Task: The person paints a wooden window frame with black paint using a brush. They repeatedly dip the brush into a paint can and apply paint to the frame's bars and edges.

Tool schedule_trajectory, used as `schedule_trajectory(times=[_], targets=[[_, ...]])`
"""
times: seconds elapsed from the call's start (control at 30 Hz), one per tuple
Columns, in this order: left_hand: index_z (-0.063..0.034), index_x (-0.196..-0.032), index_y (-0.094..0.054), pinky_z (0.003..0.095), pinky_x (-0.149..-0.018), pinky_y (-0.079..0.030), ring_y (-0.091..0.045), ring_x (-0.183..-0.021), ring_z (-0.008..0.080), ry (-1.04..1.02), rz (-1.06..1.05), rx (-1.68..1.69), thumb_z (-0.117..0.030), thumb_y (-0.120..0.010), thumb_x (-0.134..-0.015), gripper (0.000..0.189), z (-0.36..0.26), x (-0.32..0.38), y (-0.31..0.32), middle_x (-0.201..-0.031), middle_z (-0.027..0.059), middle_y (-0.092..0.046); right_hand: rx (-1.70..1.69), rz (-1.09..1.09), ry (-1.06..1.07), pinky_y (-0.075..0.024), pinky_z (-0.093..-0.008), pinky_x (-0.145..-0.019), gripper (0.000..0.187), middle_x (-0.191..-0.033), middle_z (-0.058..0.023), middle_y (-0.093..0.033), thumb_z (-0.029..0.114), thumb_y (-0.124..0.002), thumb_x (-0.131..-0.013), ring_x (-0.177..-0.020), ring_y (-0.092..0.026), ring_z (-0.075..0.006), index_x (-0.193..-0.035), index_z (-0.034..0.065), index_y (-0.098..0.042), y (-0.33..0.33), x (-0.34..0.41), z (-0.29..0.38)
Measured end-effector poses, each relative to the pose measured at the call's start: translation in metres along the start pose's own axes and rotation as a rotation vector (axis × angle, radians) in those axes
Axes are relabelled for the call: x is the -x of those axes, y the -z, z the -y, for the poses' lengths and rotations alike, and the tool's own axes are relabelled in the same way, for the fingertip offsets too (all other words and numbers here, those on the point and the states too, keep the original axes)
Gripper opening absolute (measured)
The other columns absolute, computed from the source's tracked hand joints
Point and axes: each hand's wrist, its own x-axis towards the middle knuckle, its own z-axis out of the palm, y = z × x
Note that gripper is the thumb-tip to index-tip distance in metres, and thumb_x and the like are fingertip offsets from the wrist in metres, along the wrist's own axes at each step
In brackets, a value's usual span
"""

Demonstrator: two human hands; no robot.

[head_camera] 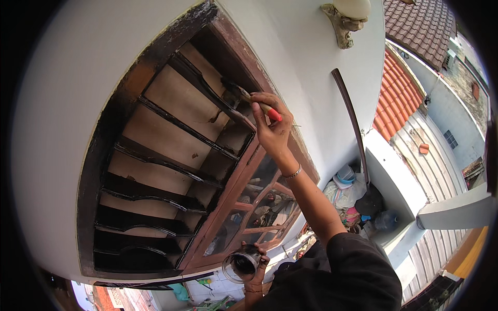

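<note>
My right hand (275,126) holds a paintbrush (246,94) by its light wooden handle with a red end. Dark bristles reach into the top right of a wooden vent frame (111,116), close to its uppermost slat (202,83); whether they touch the wood I cannot tell. Several slats with curved edges cross the opening, and the lower ones look glossy and nearly black. The frame's right side (241,50) is a duller reddish brown. Lower down, my left hand (260,268) grips a clear jar (229,268) with dark liquid inside.
Below the vent is a reddish-brown window frame (218,202) with reflecting glass panes. A wall lamp (344,23) juts out at the top. A long dark strip (352,116) leans on the white wall. Plastic bags (338,194) and a water jug (386,220) lie in the corner.
</note>
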Motion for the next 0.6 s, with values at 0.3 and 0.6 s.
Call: schedule_trajectory(times=[0.3,0.6], targets=[[-0.0248,-0.14,-0.061,0.0473,-0.098,-0.044,-0.049,-0.123,0.0326,0.06,-0.108,0.044,-0.04,-0.073,-0.088,0.055,0.012,-0.004,-0.014,-0.136,0.0147,-0.053,-0.158,0.283,0.002,-0.0577,-0.0323,-0.082,0.015,-0.102,-0.0108,-0.075,0.0,-0.075,-0.086,-0.096,-0.073,-0.0223,-0.1,0.0025,-0.074,0.012,-0.005,-0.002],[-0.0274,-0.139,-0.061,0.0476,-0.098,-0.042,-0.047,-0.123,0.0293,0.086,-0.132,0.031,-0.031,-0.055,-0.1,0.039,0.01,-0.015,-0.02,-0.136,0.0095,-0.051,-0.165,0.231,-0.034,-0.0588,-0.0331,-0.084,0.011,-0.105,-0.0113,-0.075,0.001,-0.074,-0.087,-0.096,-0.073,-0.024,-0.098,0.0018,-0.075,0.022,-0.029,-0.021]])
